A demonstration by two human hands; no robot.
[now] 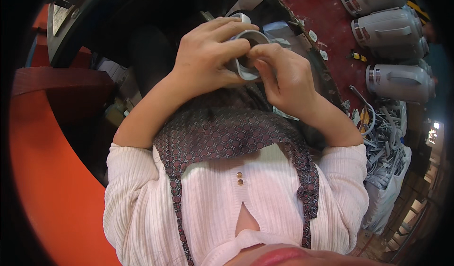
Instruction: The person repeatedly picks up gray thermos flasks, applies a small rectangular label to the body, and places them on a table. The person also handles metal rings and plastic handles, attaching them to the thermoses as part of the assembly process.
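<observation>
My left hand (201,53) is wrapped round a pale grey, hollow jug-like shell (247,73), its round opening tilted up toward me. A white curved part (242,17) shows beyond the left fingers; whether it belongs to the shell I cannot tell. My right hand (293,74) is at the opening, thumb and fingers pinched together at the rim and partly inside. What the right fingers pinch, if anything, is hidden. The shell is held above my lap, over a dark patterned apron (222,133).
Several grey jugs with handles (399,81) lie along the right side of a red worktop (333,25). Below them is a clear bag (385,171) full of grey strips. A yellow-and-black tool (359,57) rests on the worktop. An orange surface (52,171) is at my left.
</observation>
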